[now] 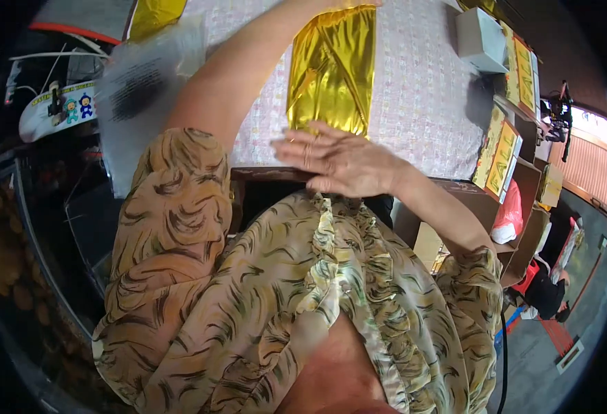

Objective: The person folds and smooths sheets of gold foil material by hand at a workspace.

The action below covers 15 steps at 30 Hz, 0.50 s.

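A long piece of shiny gold foil-like cloth [338, 76] lies lengthwise on the table, wrinkled, with a fold running across it. My left arm reaches over the table to its far end. Only a sliver of my left hand [348, 3] shows at the top edge, touching or very near the gathered end of the cloth; its fingers are cut off by the frame. My right hand [348, 162] is over the near end of the cloth at the table's front edge, fingers stretched out to the left and slightly blurred. Nothing shows in its grasp.
A pale patterned cover [421, 103] lies on the table. Clear plastic packaging [138, 96] sits on the left, near another gold piece [155, 17]. On the right are a white box [482, 40], printed cartons [500, 159] and a red bag [507, 214]. Another person [548, 290] is farther right.
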{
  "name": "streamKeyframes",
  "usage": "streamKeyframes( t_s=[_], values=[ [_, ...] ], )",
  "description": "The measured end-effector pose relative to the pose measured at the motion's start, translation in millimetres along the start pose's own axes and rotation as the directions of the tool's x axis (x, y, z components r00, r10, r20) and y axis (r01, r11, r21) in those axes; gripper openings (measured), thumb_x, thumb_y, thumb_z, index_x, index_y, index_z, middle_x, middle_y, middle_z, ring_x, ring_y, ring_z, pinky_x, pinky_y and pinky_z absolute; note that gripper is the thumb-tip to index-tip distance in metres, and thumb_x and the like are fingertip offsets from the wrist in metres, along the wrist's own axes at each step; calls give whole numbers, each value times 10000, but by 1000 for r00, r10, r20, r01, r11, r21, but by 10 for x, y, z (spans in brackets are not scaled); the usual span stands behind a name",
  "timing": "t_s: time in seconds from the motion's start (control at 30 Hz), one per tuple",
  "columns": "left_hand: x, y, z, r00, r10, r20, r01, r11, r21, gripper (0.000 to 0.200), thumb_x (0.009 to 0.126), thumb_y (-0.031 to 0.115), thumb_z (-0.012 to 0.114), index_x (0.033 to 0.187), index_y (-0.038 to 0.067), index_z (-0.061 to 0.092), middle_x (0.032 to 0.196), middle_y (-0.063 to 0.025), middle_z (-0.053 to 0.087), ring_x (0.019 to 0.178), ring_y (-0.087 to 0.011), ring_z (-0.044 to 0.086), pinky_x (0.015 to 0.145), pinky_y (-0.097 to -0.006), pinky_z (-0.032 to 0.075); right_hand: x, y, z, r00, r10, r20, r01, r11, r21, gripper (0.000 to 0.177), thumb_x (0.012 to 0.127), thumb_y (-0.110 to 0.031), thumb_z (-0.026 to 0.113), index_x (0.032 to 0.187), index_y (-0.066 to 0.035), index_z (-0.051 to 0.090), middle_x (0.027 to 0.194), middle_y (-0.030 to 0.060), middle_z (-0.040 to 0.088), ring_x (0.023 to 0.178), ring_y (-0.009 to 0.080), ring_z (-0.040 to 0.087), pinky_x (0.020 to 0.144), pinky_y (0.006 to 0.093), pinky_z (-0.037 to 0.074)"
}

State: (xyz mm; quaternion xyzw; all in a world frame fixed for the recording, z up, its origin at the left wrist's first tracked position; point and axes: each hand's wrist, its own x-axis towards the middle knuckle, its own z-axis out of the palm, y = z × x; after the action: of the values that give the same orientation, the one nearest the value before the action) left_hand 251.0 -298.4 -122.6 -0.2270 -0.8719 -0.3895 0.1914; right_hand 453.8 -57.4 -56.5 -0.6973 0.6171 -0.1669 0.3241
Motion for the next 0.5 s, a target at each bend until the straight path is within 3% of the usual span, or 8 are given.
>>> streamKeyframes(
  t_s=[0.07, 0.13, 0.23, 0.27, 0.3, 0.33, 0.43, 0.5],
  values=[
    [-7, 18, 26, 999, -30, 16, 30, 1000, -4, 189, 861, 253, 755, 946, 88, 720, 929, -139, 655, 900, -320, 661, 818, -415, 523, -53, -36, -86, 997, -76, -7, 75, 971, 229, 650, 1084, -547, 338, 1603, -157, 372, 1672, 56, 335, 1547, 228, 298, 1289, 457, 189],
    [-12, 25, 4, 999, -32, 14, 31, 998, 53, 185, 860, 250, 756, 949, 93, 717, 924, -137, 655, 896, -317, 663, 810, -416, 525, -51, 15, -299, 915, -90, -394, 233, 914, 333, 555, 1092, -383, 471, 1543, -61, 448, 1561, 167, 483, 1441, 302, 471, 1230, 434, 303],
    [-46, 33, 20, 1000, -18, -14, 19, 999, 35, 180, 858, 249, 756, 942, 95, 716, 920, -134, 650, 888, -315, 661, 803, -418, 525, 135, 160, -615, 428, 324, -843, -280, 935, 218, 375, 1026, -181, 549, 1333, 33, 572, 1310, 296, 604, 1219, 412, 606, 1081, 432, 451],
    [-31, 20, 21, 1000, -24, -16, 24, 1000, 5, 179, 858, 249, 756, 941, 95, 716, 922, -135, 648, 890, -317, 660, 806, -420, 524, 113, 452, -565, 337, 411, -847, -416, 872, 257, 325, 993, -129, 553, 1259, 47, 616, 1269, 274, 626, 1174, 413, 613, 1028, 425, 481],
    [-26, -21, 40, 1000, 2, -21, -2, 1000, 29, 179, 862, 249, 753, 947, 96, 716, 931, -138, 649, 900, -320, 660, 815, -420, 523, 19, 838, -523, 320, 339, -885, -459, 872, 168, 339, 982, -110, 540, 1265, 59, 617, 1231, 266, 643, 1121, 418, 631, 987, 426, 498],
    [-23, -24, 30, 1000, 7, -24, -7, 999, 34, 179, 862, 249, 753, 947, 96, 716, 931, -138, 649, 900, -320, 660, 815, -420, 523, 4, 873, -593, 168, 363, -916, -561, 800, 214, 307, 966, -94, 562, 1204, 73, 661, 1079, 255, 701, 995, 447, 669, 920, 441, 531],
    [-33, -18, 22, 1000, 21, -12, -21, 998, 57, 199, 874, 261, 748, 965, 87, 716, 940, -139, 653, 910, -309, 662, 813, -413, 523, -141, 990, -746, 247, 557, -793, -681, 682, 267, 248, 951, -107, 627, 1058, 97, 719, 841, 185, 737, 739, 348, 703, 739, 402, 566],
    [-52, 20, 19, 999, -34, 12, 34, 999, 5, 197, 873, 256, 751, 966, 85, 720, 932, -138, 652, 904, -305, 663, 811, -410, 523, -133, 873, -767, 298, 775, -558, -478, 627, 615, 254, 941, -146, 697, 925, 102, 746, 688, 100, 703, 564, 186, 628, 559, 327, 505]
  ],
)
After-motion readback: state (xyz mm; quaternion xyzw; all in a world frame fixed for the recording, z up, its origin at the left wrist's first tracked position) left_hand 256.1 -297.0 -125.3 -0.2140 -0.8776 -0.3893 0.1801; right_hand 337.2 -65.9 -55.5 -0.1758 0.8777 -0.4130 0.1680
